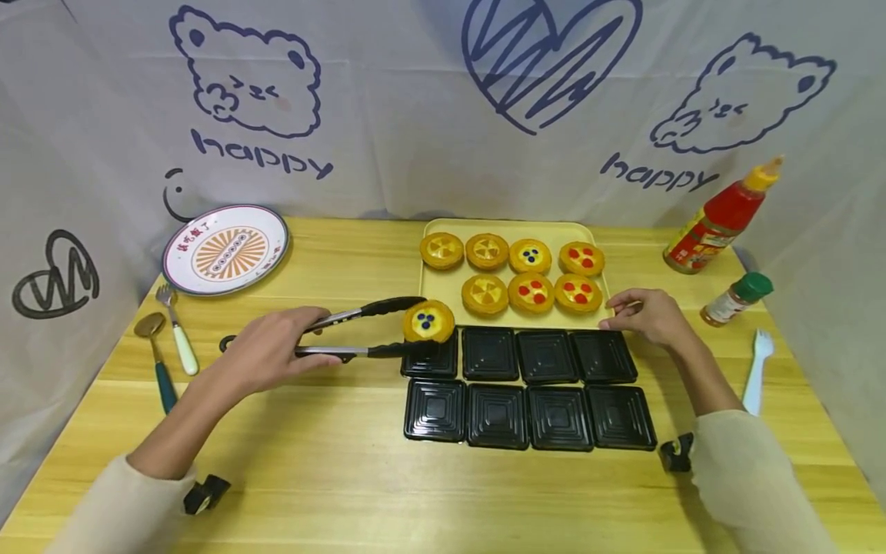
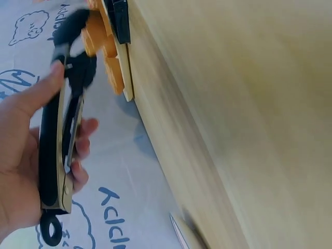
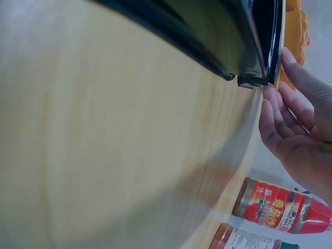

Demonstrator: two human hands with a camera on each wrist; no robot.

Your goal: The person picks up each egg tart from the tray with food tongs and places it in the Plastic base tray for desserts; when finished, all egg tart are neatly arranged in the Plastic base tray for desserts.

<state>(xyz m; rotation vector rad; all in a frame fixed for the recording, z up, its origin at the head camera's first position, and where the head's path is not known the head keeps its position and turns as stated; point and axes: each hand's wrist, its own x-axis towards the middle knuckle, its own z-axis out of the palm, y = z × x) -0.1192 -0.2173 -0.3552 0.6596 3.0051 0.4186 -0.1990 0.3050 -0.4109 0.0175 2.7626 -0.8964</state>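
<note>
My left hand (image 1: 273, 350) grips a pair of black-and-silver tongs (image 1: 389, 306), also in the left wrist view. Between the tong tips is a tart (image 1: 428, 327) topped with blueberries, above the back-left cup of the black compartment tray (image 1: 436, 408). Behind it lies a pale yellow tray (image 1: 443, 296) bearing two rows of tarts with yellow, red or blue toppings. My right hand (image 1: 647, 314) pinches the yellow tray's near right corner, where it meets the black tray; the right wrist view has the thumb (image 3: 293, 67) on the rim and fingers below.
A patterned plate (image 1: 231, 250), a fork (image 1: 181, 338) and a spoon (image 1: 158, 350) lie on the left. To the right stand a red sauce bottle (image 1: 720, 219) and a green-capped jar (image 1: 737, 298), with a pale blue fork (image 1: 757, 369) nearer. A printed cloth (image 1: 394, 115) hangs behind.
</note>
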